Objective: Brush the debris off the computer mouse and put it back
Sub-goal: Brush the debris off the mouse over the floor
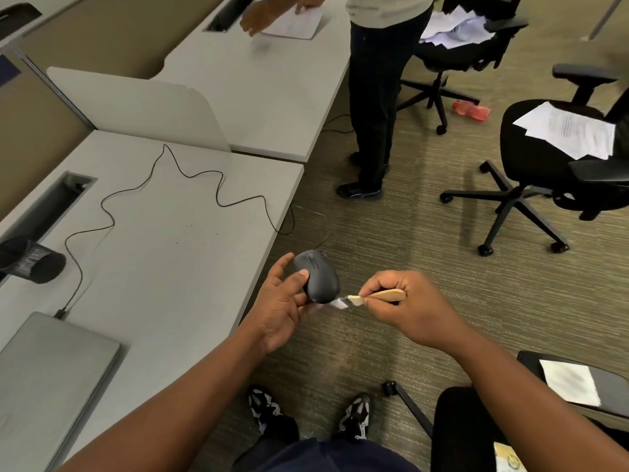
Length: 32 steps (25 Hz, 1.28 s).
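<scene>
A black computer mouse [318, 276] is held over the carpet just off the desk's right edge. My left hand [282, 301] grips it from the left and below, thumb on its top. My right hand [405, 304] pinches a small wooden-handled brush [377, 297]. The brush's pale bristles [338, 303] touch the mouse's near right edge. The mouse's thin black cable [190, 178] snakes across the grey desk [170, 267] to a closed laptop [51, 366].
A black mesh pen cup [32, 260] lies on its side at the desk's left. Another person [374, 97] stands at the far desk handling paper. Office chairs [551, 165] with loose papers stand on the right. A pink bottle [471, 110] lies on the carpet.
</scene>
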Available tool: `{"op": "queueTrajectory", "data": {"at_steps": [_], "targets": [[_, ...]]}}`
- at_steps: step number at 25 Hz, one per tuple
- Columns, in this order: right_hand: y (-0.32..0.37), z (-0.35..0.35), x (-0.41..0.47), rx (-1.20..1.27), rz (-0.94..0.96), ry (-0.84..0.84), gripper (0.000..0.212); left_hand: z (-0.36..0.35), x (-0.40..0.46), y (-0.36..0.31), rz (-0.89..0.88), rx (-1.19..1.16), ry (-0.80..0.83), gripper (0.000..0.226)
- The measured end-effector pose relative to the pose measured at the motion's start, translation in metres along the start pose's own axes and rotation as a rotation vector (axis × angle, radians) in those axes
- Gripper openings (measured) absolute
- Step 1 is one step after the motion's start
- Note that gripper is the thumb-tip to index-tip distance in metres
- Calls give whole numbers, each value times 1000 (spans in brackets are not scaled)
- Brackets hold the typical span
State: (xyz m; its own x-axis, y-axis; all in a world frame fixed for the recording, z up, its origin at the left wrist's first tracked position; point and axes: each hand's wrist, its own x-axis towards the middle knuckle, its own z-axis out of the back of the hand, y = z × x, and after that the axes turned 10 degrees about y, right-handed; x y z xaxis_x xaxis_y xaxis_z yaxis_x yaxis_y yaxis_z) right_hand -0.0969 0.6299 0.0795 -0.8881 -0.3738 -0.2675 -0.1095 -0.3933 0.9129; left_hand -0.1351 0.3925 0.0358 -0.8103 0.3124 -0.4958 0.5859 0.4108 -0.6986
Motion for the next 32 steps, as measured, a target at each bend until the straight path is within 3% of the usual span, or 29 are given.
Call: {"op": "queueTrajectory", "data": {"at_steps": [4,7,10,18,26,32], "targets": [[-4,7,0,168,16,-154,16,3,2,-3,25,30,34,50],[-4,8,-1,330,62,-96,11,4,4,-4,35,39,53,42],[-4,7,1,338,43,2,9,2,4,-4,49,65,61,38],[-8,7,11,430,54,-132,7,3,2,-7,78,18,111,40],[-14,9,17,320,139,-350,14,1,-2,-2,121,24,244,55],[-11,7,9,99,148,-158,11,-2,1,-3,122,60,197,47]]}}
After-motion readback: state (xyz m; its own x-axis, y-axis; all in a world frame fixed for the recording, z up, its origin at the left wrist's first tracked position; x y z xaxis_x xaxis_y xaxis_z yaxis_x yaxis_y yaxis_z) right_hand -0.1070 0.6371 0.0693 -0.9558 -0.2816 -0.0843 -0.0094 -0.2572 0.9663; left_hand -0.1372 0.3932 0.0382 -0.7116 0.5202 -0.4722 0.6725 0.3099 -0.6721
